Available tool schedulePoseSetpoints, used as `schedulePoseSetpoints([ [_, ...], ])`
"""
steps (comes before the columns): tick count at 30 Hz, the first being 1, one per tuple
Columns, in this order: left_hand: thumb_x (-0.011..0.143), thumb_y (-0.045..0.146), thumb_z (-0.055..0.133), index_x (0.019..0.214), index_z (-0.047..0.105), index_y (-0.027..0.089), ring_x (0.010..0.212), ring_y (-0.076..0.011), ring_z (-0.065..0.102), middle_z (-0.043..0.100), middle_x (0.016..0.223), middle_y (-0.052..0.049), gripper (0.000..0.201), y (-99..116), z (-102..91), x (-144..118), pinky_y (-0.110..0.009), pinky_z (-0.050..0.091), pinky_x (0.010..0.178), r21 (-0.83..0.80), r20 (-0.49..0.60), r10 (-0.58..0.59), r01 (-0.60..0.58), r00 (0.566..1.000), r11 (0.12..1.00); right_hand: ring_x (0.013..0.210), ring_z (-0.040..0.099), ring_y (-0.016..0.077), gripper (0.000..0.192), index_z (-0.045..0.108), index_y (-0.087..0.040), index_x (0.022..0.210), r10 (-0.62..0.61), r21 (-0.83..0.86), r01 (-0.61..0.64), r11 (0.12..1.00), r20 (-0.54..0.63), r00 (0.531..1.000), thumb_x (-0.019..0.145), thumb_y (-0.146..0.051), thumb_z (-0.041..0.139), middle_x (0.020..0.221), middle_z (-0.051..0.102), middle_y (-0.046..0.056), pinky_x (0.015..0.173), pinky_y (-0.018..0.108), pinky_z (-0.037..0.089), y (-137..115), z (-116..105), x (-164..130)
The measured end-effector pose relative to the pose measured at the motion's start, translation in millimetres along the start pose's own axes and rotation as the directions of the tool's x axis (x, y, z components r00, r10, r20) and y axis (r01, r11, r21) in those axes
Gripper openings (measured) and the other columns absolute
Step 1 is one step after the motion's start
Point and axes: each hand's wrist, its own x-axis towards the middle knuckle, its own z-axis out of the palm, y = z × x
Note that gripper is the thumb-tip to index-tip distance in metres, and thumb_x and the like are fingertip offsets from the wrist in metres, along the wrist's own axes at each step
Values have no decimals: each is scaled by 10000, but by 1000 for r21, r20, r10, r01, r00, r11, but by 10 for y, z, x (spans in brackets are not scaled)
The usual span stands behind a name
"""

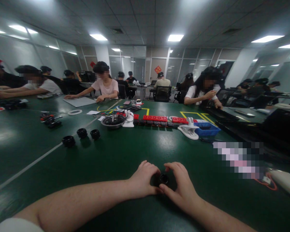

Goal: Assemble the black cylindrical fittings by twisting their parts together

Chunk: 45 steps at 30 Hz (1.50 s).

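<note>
My left hand point(143, 179) and my right hand point(180, 185) rest on the green table point(116, 158) close to me, both curled around one small black round part point(163, 179) that sits between their fingertips. The part looks like a short black ring or lens piece; most of it is hidden by my fingers. Three similar black round parts point(81, 136) stand loose on the table to the far left of my hands.
A round metal dish point(112, 121), red power strips point(157, 118), a white clamp point(188, 130) and a blue tray point(207, 129) lie across the middle of the table. Several other people sit working at the far side. A white object point(285, 182) lies at right.
</note>
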Motion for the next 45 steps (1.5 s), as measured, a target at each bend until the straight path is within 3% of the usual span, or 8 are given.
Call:
schedulePoseSetpoints([
  [5,622,414,663,864,525,192,866,-199,500,564,858,0,356,23,-19,1,-417,247,942,3,15,-28,28,999,1000,813,488,226,397,439,-183,1014,43,-32,-42,999,31,999,672,-252,626,825,525,45,741,406,403,3,17,-4],
  [16,605,381,674,894,524,198,870,-200,497,560,862,0,374,33,-13,0,-418,253,940,-1,7,-27,27,1000,1000,862,483,207,375,443,-187,1016,-58,106,50,993,70,996,656,-112,515,914,539,66,754,373,433,-28,-11,14],
  [30,591,381,693,874,527,190,874,-209,497,549,848,-3,380,16,-3,-1,-449,246,945,-24,2,-42,42,999,999,981,441,222,544,475,-187,1108,-92,178,59,982,178,980,580,-55,458,1006,519,84,837,379,405,-34,-34,4],
  [39,617,499,658,893,534,182,866,-212,502,564,853,-17,438,23,-14,3,-449,260,936,-19,4,-34,34,999,999,995,454,240,449,413,-190,1136,-156,151,134,979,146,977,694,-179,489,1020,543,79,871,417,367,-53,-79,27],
  [45,599,478,682,892,537,182,882,-212,502,564,871,-17,441,23,-19,-1,-436,256,944,-11,13,-47,47,999,999,911,488,253,393,446,-186,1065,-154,-34,156,987,67,986,738,-376,555,953,569,85,822,439,363,-61,-88,32],
])
